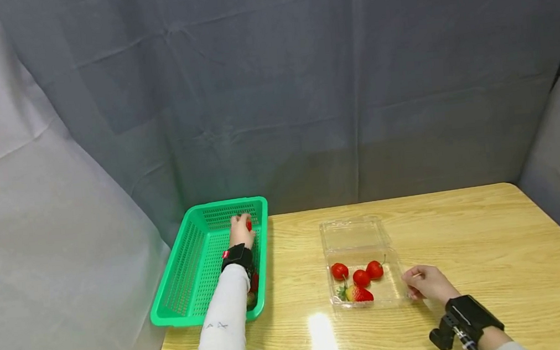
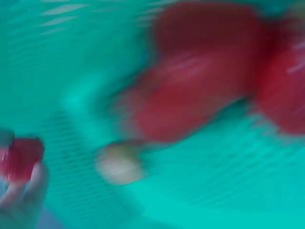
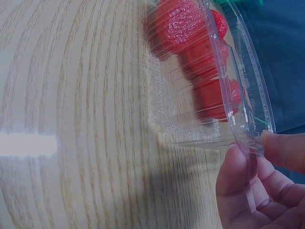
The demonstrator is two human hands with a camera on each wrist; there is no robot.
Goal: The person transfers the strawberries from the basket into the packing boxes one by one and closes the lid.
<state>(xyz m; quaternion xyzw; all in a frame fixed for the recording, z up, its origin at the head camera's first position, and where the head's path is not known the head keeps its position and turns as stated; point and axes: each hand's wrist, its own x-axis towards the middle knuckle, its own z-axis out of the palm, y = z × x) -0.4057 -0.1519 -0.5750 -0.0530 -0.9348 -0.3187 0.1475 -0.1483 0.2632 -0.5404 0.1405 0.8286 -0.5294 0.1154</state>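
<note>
Inside the green basket (image 1: 172, 312), near its right wall, the left hand (image 1: 241, 232) grips a red fruit (image 1: 249, 225); the left wrist view, blurred, shows that fruit (image 2: 21, 160) between the fingers, with more red fruit (image 2: 190, 81) in the basket. The right hand (image 1: 430, 283) pinches the right edge of an open clear plastic box (image 1: 355, 237), thumb and finger on its rim in the right wrist view. A strawberry (image 1: 359, 293) and several round red fruits (image 1: 361, 278) lie in the box's near half.
The wooden table (image 1: 490, 234) carries the basket at left and the box near the middle. A dark grey cloth (image 1: 272, 86) hangs behind it, and light cloths (image 1: 54, 217) stand at both sides. More fruit lies under the left forearm, partly hidden.
</note>
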